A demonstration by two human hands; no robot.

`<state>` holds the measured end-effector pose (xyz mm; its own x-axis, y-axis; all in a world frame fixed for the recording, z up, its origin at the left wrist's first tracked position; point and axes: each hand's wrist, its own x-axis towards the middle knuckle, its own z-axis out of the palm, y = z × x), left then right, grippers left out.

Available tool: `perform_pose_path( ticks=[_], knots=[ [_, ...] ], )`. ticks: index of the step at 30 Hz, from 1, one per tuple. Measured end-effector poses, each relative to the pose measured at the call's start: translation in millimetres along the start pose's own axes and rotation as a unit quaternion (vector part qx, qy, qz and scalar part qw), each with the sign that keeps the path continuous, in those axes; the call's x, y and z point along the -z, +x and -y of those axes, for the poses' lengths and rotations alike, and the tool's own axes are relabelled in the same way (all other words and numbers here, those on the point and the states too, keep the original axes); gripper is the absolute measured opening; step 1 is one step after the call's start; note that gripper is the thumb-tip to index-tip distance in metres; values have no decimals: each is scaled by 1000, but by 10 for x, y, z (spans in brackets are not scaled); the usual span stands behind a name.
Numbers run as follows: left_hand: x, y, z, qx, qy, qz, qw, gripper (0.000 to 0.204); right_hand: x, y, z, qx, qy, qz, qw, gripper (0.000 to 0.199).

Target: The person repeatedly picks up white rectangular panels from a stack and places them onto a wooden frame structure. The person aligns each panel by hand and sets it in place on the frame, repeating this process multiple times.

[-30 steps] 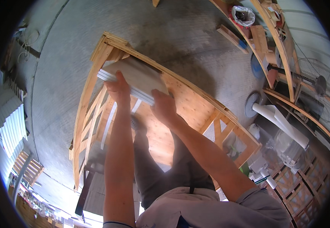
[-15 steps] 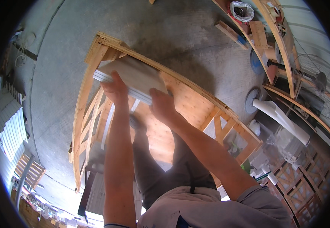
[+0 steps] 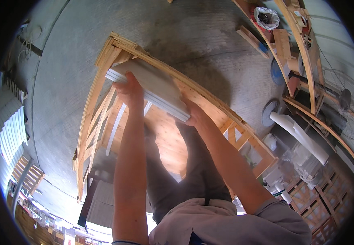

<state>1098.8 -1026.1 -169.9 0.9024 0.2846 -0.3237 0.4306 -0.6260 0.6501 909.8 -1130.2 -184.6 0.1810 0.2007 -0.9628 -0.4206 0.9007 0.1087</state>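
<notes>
A stack of flat grey panels [image 3: 152, 81] with pale, layered edges lies tilted between my two hands, near the far left corner of a wooden crate [image 3: 209, 97]. My left hand [image 3: 130, 91] is closed on its left end, thumb over the top. Around the right end wraps my right hand [image 3: 195, 112], its fingers partly hidden by the panels. The undersides of the panels do not show. White strips [image 3: 116, 129] run along the crate's inside, close to my left forearm. My legs are within the crate's outline, above its plywood boards.
Concrete floor [image 3: 75, 61] surrounds the crate. On the right are curved wooden frames [image 3: 302, 53], a bag-lined bin [image 3: 266, 18], a white roll [image 3: 299, 136] and a fan [image 3: 343, 98]. A pallet [image 3: 27, 174] is at lower left.
My right hand has shifted right and nearer along the panels, to their right end. The left hand keeps its grip. The view has moved slightly.
</notes>
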Motion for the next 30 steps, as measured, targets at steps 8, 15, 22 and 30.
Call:
perform_pose_path(
  ticks=[8,15,22,30],
  knots=[
    [-19,-14,-66,-21,-1,-21,1000,58,-21,314,-40,21,58,-65,996,42],
    [-40,4,-15,-32,4,-15,999,56,-21,332,-37,4,66,-48,997,40],
    [-49,27,-21,-25,15,-28,999,56,-23,325,-30,2,63,-3,998,35],
    [-61,35,33,-34,-6,-29,999,54,20,355,-128,26,113,19,993,37]
  ],
)
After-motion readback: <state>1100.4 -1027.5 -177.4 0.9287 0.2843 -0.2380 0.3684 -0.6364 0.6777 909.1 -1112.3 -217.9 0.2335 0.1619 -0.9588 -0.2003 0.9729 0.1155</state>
